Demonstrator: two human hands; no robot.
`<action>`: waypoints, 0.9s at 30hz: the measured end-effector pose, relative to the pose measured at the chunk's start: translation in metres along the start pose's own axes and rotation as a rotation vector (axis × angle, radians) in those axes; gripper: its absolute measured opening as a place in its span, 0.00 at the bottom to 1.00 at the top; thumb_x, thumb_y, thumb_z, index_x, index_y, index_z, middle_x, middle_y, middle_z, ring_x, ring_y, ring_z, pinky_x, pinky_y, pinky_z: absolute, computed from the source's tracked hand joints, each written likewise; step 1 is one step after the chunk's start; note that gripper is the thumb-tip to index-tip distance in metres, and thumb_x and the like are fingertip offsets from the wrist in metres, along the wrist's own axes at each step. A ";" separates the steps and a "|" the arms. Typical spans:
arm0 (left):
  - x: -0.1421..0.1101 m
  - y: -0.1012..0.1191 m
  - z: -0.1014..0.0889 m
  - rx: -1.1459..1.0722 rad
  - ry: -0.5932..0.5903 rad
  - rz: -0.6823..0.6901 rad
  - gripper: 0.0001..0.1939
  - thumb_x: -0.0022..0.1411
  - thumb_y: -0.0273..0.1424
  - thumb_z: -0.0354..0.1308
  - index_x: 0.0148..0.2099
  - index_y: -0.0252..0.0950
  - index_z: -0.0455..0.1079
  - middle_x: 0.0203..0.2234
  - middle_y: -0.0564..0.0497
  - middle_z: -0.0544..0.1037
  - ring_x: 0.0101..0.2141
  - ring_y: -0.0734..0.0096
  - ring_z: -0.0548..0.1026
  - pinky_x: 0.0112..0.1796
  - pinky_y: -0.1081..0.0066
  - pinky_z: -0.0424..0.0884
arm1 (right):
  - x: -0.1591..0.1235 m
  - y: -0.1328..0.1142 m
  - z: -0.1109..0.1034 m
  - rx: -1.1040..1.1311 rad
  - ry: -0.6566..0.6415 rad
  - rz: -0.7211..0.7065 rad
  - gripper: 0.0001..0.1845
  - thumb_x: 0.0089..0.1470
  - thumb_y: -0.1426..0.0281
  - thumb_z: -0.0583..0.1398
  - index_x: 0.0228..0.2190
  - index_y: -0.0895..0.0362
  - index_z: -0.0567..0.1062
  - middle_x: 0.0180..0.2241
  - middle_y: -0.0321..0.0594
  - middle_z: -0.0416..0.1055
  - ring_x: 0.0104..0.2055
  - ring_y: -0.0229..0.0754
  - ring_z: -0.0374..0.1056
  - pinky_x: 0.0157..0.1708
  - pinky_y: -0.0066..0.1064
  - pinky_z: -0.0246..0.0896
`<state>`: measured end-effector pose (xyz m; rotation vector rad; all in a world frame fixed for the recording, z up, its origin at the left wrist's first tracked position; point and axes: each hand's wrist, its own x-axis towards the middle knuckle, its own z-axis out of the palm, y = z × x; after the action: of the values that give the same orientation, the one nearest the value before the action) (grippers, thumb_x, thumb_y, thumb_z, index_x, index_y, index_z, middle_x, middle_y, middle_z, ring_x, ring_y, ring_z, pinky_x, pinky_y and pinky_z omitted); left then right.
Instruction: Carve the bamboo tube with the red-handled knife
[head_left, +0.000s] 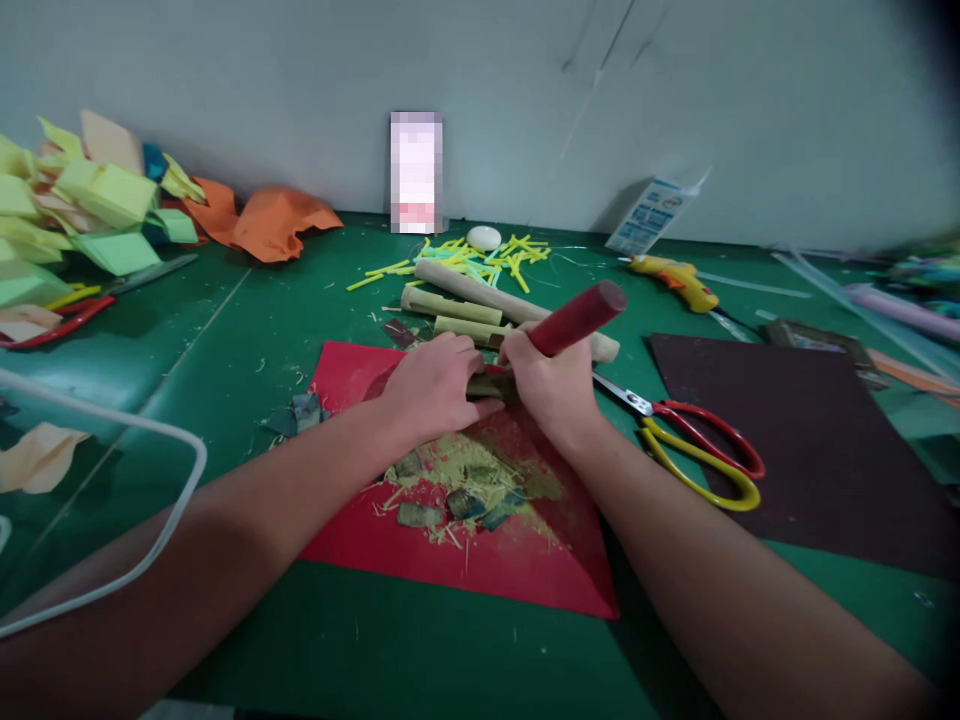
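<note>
My left hand [439,385] is closed around a short olive-green bamboo piece [489,386], pressing it down over a red sheet [360,560]. In my right hand [551,385] is a tool with a thick round red handle [581,318], tilted up to the right. Its working end is hidden behind my fingers at the bamboo. Pale shavings [480,470] and dark bark-like chips lie on the sheet below my hands. Just beyond them rest two notched bamboo tubes [454,305] and a longer greyish stick [480,290].
Red-and-yellow-handled scissors [705,450] lie right of my right hand, partly on a dark sheet [810,450]. Yellow sticks [517,265] and a yellow glue gun [675,282] sit farther back. Folded paper [97,200] is piled left. A white cable [191,450] crosses my left forearm.
</note>
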<state>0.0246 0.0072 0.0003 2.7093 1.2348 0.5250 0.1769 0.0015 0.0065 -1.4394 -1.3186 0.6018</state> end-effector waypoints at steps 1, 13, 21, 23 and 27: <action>0.000 0.000 0.000 -0.012 -0.009 -0.014 0.16 0.61 0.44 0.63 0.37 0.34 0.74 0.36 0.45 0.76 0.41 0.57 0.73 0.40 0.60 0.71 | 0.000 0.000 0.000 0.001 -0.011 0.000 0.11 0.42 0.69 0.58 0.14 0.53 0.62 0.15 0.32 0.59 0.22 0.36 0.57 0.22 0.31 0.54; 0.001 -0.005 0.003 -0.089 0.026 -0.055 0.17 0.57 0.44 0.67 0.38 0.35 0.75 0.36 0.45 0.76 0.41 0.57 0.74 0.38 0.60 0.70 | -0.001 0.000 -0.001 0.099 0.036 -0.046 0.12 0.43 0.69 0.56 0.13 0.52 0.61 0.15 0.32 0.60 0.22 0.36 0.57 0.22 0.31 0.51; 0.001 -0.004 0.003 -0.067 0.026 -0.051 0.17 0.56 0.44 0.67 0.37 0.35 0.75 0.37 0.45 0.77 0.41 0.56 0.74 0.38 0.60 0.70 | 0.001 0.004 -0.001 0.039 -0.013 -0.043 0.13 0.45 0.67 0.59 0.16 0.52 0.61 0.17 0.31 0.59 0.23 0.37 0.56 0.25 0.33 0.52; 0.001 -0.004 0.003 -0.062 0.020 -0.055 0.18 0.56 0.44 0.68 0.37 0.34 0.74 0.37 0.45 0.77 0.42 0.56 0.74 0.39 0.60 0.70 | 0.001 0.004 -0.001 0.041 -0.008 -0.052 0.13 0.45 0.68 0.58 0.15 0.52 0.61 0.16 0.31 0.58 0.23 0.36 0.55 0.24 0.32 0.51; 0.001 -0.004 0.002 -0.065 0.022 -0.055 0.17 0.57 0.44 0.67 0.35 0.35 0.73 0.36 0.45 0.76 0.41 0.56 0.74 0.38 0.60 0.70 | 0.001 0.004 0.001 0.028 -0.023 -0.066 0.13 0.45 0.69 0.58 0.14 0.53 0.61 0.16 0.30 0.57 0.22 0.35 0.53 0.23 0.31 0.49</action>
<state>0.0234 0.0106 -0.0017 2.6146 1.2707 0.5793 0.1781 0.0029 0.0026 -1.3648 -1.3657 0.5929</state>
